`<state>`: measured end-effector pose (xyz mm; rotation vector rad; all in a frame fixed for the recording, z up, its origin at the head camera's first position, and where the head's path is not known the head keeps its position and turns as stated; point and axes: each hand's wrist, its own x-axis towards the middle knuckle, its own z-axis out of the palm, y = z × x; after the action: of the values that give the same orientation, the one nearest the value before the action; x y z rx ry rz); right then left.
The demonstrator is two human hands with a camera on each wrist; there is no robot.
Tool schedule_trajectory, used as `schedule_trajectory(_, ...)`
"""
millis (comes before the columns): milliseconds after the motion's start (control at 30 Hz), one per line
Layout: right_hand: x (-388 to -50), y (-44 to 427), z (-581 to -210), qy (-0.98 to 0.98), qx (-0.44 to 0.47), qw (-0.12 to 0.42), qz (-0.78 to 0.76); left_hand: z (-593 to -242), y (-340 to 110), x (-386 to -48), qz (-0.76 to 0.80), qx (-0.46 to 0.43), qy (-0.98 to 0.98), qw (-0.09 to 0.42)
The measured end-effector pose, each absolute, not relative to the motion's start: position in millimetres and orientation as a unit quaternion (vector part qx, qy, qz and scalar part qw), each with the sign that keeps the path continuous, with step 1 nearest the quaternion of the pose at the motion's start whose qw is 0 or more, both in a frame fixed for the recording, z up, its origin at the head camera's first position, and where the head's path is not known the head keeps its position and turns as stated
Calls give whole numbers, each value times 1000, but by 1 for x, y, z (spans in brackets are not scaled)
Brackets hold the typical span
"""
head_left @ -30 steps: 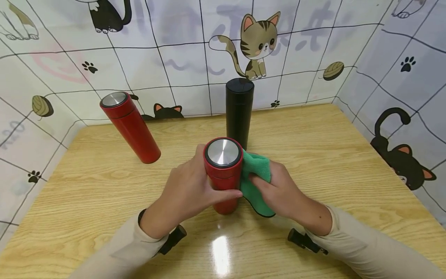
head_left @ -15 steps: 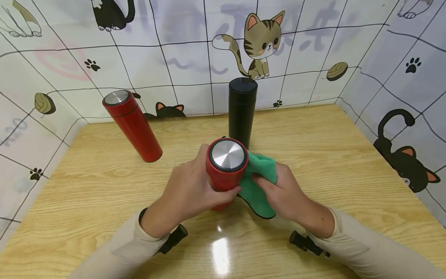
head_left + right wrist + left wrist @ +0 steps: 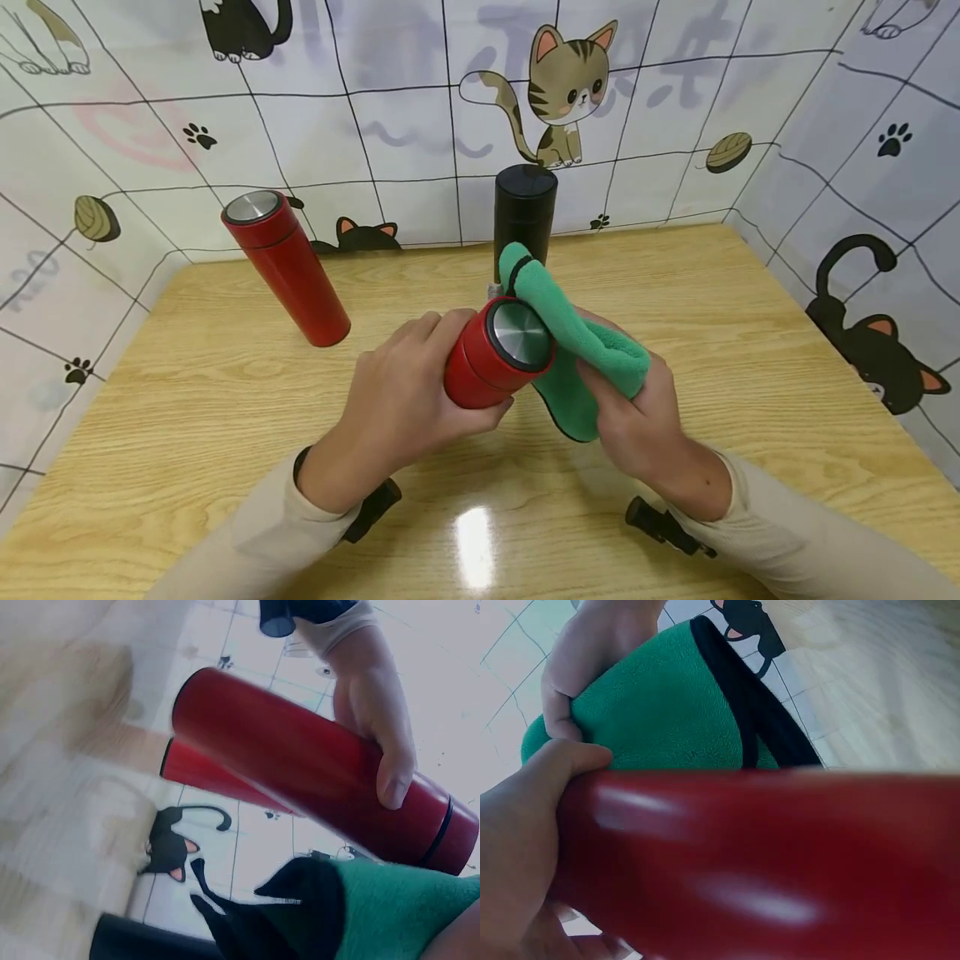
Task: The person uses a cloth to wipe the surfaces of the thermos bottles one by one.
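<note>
My left hand (image 3: pixel 405 392) grips a red thermos bottle (image 3: pixel 480 367) near its top. The bottle leans with its silver-topped cap toward the right, and its base looks off the table in the right wrist view. A folded green cloth (image 3: pixel 566 321) with black edging is pinched in my right hand (image 3: pixel 645 429). In the head view the cloth lies against the cap's right side. The left wrist view shows the bottle's red body (image 3: pixel 765 855) close up, with the cloth (image 3: pixel 667 712) behind it.
A second red thermos bottle (image 3: pixel 288 275) stands at the back left of the wooden table (image 3: pixel 187 417). Behind the held bottle stands a black bottle (image 3: pixel 525 212), partly covered by the cloth. A cat-printed covering (image 3: pixel 405 125) borders the table's back and sides.
The held bottle has risen and tipped its cap to the right. My right hand has moved right, and the cloth's upper end has come up beside the cap.
</note>
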<state>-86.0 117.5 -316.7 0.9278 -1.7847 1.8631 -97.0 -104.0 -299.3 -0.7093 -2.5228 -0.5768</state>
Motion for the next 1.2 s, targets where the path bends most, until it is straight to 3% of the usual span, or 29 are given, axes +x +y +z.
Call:
schedule_trajectory(233, -97, 112, -318, -674, 414, 378, 481, -300, -103, -97, -141, -256, -916, 274)
schedule_trajectory(333, -97, 111, -319, -689, 423, 410, 423, -302, -103, -98, -122, -253, -918, 280)
schedule_trajectory(567, -96, 111, -320, -700, 439, 419, 377, -306, -102, -99, -113, -253, -919, 280)
schedule_trajectory(967, -93, 115, -319, -734, 411, 372, 393, -306, -102, -98, -107, -263, -911, 298)
schedule_trajectory(1200, -93, 114, -319, -740, 411, 371, 382, -303, -106, -102, -107, -249, -914, 301)
